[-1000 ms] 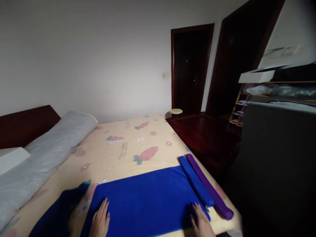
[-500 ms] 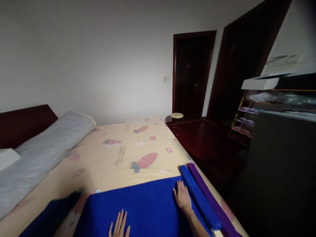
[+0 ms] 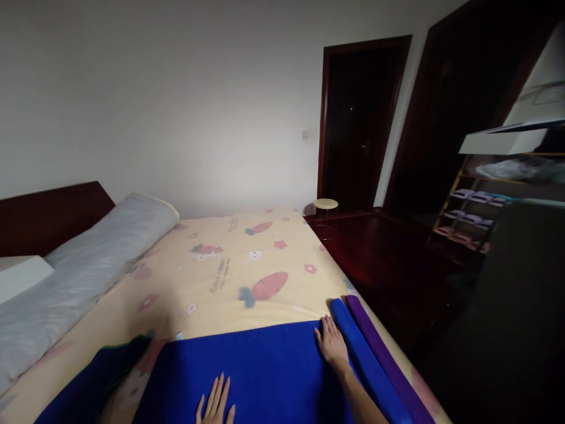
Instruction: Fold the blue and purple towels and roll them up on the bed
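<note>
A blue cloth [image 3: 265, 371] lies spread flat on the bed, its lower part cut off by the frame. My left hand [image 3: 215, 403] rests palm down on it near the bottom edge, fingers stretched out. Near the cloth's far right corner lies my right hand [image 3: 332, 344], also flat and open. Just right of that hand is a rolled blue cloth [image 3: 368, 359], and alongside it a rolled purple cloth [image 3: 386, 353]. A dark cloth with a green edge [image 3: 99, 374] lies to the left, in shadow.
The bed has a cream sheet [image 3: 247, 265] with carrot prints. A long grey pillow [image 3: 119, 247] lies by the dark headboard [image 3: 57, 212], with a white box-like object [image 3: 24, 277] nearby. Beyond the bed are a round stool [image 3: 325, 204], a dark door [image 3: 364, 129] and a slipper rack [image 3: 468, 206].
The view has turned slightly, shifting most things to the right in the picture. Both hands stay flat on the blue cloth, with little change in their place on it.
</note>
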Tool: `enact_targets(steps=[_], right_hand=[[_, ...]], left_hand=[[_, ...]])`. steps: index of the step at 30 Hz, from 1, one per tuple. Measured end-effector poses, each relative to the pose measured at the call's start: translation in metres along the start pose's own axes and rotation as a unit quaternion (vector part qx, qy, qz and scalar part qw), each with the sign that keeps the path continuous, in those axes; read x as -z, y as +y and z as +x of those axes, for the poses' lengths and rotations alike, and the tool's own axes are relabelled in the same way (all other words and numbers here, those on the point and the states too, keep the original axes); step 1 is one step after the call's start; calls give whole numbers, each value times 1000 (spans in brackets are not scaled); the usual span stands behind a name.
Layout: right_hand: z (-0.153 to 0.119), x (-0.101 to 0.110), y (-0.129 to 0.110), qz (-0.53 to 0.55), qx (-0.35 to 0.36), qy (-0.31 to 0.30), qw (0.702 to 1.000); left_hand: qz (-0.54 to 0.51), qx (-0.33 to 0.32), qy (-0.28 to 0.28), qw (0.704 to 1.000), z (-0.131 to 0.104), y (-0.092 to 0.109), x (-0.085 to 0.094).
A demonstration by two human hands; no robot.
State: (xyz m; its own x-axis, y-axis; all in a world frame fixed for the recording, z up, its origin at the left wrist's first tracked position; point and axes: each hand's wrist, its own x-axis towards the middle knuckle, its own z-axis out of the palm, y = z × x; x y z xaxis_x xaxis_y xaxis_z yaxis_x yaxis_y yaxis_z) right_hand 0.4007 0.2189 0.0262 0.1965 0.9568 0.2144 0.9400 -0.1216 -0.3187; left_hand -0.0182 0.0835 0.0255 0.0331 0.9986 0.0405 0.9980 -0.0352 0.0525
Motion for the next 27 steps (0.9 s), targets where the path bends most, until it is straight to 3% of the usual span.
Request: enact_targets(steps=[4, 7, 12, 15, 20, 27], right_hand=[[-11, 12, -22, 16, 33, 17, 999], [-49, 15, -63, 70, 130, 18, 989], [-137, -4, -140, 141, 243, -65, 958], [-167, -12, -161, 159, 263, -98, 947], [-176, 1, -154, 137, 269, -129, 945], [-173, 22, -104, 74, 246, -113, 960]], left_hand=[[-8, -27, 34, 999, -4, -2, 7], [-1, -46, 94, 994, -4, 6, 8], [-3, -147, 134, 980, -1, 58, -3], [-12, -155, 133, 979, -4, 84, -13], [-14, -179, 96, 979, -13, 82, -13], [-11, -124, 78, 989, -28, 41, 11]])
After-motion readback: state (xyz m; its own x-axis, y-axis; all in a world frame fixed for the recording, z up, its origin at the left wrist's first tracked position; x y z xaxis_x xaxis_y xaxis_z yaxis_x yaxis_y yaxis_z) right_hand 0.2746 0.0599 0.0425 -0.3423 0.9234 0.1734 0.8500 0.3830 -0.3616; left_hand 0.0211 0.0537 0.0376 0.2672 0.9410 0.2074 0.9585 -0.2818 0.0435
